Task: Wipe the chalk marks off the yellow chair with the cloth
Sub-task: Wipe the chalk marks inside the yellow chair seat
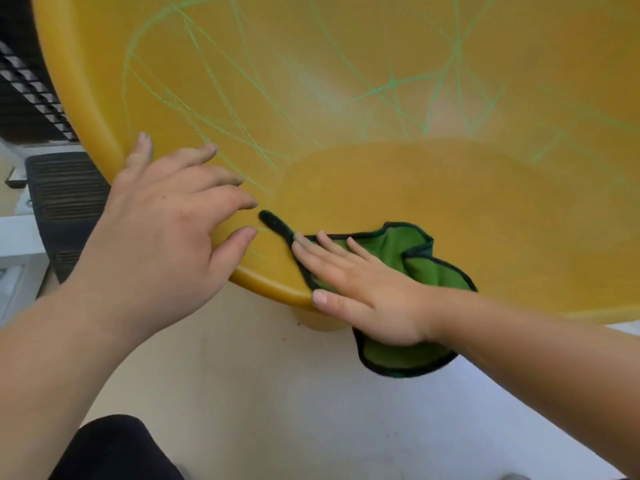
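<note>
Bright even light, soft blur, wide-angle distortion

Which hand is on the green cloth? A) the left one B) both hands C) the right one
C: the right hand lies flat on the cloth, while the left hand rests on the yellow chair beside it.

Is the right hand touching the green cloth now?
Touching. The head view shows the right hand lying flat on the green cloth, straight fingers pressing it onto the yellow chair.
</note>
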